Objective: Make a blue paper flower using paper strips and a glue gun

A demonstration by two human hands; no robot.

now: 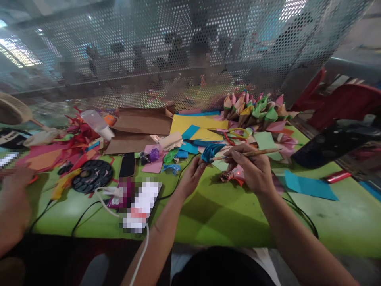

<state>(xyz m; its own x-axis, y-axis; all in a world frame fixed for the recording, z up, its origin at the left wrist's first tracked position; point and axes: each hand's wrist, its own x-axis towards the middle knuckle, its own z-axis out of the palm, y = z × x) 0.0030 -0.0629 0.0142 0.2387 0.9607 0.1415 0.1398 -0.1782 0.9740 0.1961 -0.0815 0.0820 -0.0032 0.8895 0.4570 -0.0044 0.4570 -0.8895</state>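
Observation:
My left hand (193, 174) is closed around the base of a folded blue paper piece (212, 152) with layered, curved strips. In my right hand (250, 165) is a paintbrush (263, 151) with a wooden handle, pinched between thumb and fingers. Its pale tip end points left and meets the blue paper, though the exact contact is too small to make out. Below the right hand, a small crumpled pink and brown paper piece (233, 175) lies on the green table (214, 226), partly hidden by the hand.
Yellow paper (202, 126) and brown paper (145, 121) lie at the back, with scissors (238, 135) nearby. Paper cones (258, 109) stand back right, beside a dark bottle (333, 141). Left are a black palette (93, 176), a yellow glue gun (64, 184), a phone (143, 206), cables and another person's arm (13, 206).

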